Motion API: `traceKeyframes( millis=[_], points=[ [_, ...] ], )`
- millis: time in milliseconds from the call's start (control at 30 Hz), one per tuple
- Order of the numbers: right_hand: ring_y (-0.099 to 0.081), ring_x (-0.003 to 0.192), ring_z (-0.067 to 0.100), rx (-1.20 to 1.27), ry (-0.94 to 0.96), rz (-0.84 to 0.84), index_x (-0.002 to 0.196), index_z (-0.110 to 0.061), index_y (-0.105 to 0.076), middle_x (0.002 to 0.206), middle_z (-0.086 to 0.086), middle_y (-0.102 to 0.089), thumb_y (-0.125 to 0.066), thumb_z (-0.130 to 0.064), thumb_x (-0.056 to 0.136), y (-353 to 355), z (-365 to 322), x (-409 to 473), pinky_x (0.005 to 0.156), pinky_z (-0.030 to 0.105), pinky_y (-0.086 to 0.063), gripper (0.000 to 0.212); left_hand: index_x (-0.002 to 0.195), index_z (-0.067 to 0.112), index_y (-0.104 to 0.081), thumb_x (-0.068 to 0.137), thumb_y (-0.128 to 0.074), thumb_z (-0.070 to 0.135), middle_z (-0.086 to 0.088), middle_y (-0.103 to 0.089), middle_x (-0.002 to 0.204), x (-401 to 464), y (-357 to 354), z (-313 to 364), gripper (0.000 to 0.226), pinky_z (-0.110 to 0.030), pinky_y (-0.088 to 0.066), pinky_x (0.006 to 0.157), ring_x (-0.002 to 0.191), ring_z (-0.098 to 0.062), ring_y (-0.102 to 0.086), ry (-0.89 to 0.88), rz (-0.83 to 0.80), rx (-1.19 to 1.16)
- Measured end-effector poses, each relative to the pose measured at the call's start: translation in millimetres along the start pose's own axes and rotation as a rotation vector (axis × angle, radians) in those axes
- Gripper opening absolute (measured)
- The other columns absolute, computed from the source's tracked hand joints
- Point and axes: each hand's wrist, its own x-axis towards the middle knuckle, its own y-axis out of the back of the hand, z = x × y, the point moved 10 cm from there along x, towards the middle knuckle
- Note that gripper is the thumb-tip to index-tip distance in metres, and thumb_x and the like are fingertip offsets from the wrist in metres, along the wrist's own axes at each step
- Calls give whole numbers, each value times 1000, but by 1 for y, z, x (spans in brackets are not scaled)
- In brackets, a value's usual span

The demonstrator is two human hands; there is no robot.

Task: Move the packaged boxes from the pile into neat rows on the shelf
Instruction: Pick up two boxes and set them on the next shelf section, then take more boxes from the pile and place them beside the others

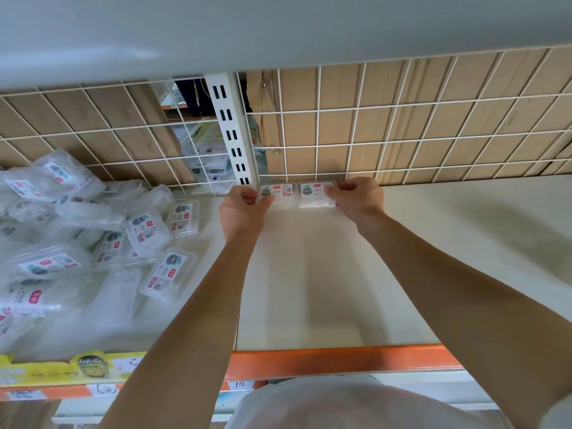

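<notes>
Two clear packaged boxes with white labels sit side by side at the back of the cream shelf, against the wire grid. My left hand grips the left box at its left end. My right hand grips the right box at its right end. A loose pile of several identical boxes lies on the shelf bay to the left, some tilted, some flat.
A white slotted upright post divides the two bays. The white wire grid backs the shelf, with cardboard behind it. An upper shelf hangs overhead. The orange front beam runs along the shelf's near edge.
</notes>
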Motion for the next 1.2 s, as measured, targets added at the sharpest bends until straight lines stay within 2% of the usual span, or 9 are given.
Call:
traceKeyframes(
  millis=[100,200,300,433,500,667,833,1100,1200],
  points=[
    [-71,86,22,21,-30,-3,76,-19,-69,88,6,-73,-76,-29,84,4,4,-2,63,26,-55,15,104,14,-68,81,-80,35,3,-68,93,-4,1,1,33,-16,-48,73,91,-14,-65,1,-11,-13],
    [-65,78,20,-25,-21,-4,89,-7,-72,89,11,-74,-69,-33,87,9,6,-3,60,25,-51,27,111,14,-67,83,-78,37,4,-66,100,-11,4,3,38,-10,-43,68,95,-13,-63,-12,-23,-16],
    [-62,86,25,-112,40,27,101,-7,-70,92,10,-71,-66,-42,89,19,0,-10,69,30,-52,37,120,13,-65,88,-74,38,1,-65,117,-22,7,6,42,-25,-54,85,106,-15,-63,-45,-23,-2],
    [-60,99,19,-184,153,-6,120,-14,-65,109,2,-65,-64,-39,91,29,-13,-31,79,29,-48,39,117,16,-65,93,-68,30,-4,-63,124,-45,14,18,28,-26,-51,88,111,-17,-63,-92,-17,52],
    [-59,99,17,-271,233,-56,119,-16,-65,112,2,-65,-64,-38,91,27,-24,-44,79,24,-42,36,118,15,-66,94,-65,28,-2,-66,121,-56,17,21,27,-22,-46,83,106,-14,-63,-90,-48,114],
    [-59,111,19,-359,341,-249,125,-17,-64,124,4,-59,-66,-40,91,13,-45,-85,95,29,-47,41,121,18,-65,95,-63,32,2,-66,120,-93,34,28,30,-21,-41,83,106,-11,-60,-86,-116,250],
    [-52,123,20,-549,429,-513,136,-18,-56,136,4,-53,-63,-43,94,-9,-53,-137,90,23,-35,49,124,22,-64,95,-62,35,3,-66,122,-131,66,30,31,-20,-39,84,112,-12,-60,-77,-130,335],
    [-45,130,19,-596,566,-709,140,-23,-50,141,0,-46,-60,-43,95,-45,-69,-207,103,27,-36,50,122,19,-66,93,-65,30,-3,-66,118,-176,126,10,31,-24,-42,88,111,-18,-60,-32,-70,360],
    [-45,131,21,-611,623,-749,141,-23,-49,141,1,-45,-60,-42,96,-62,-78,-231,106,28,-35,50,123,19,-66,92,-67,29,-3,-67,117,-188,156,-3,32,-21,-40,84,110,-18,-61,-21,-32,380]
  ],
)
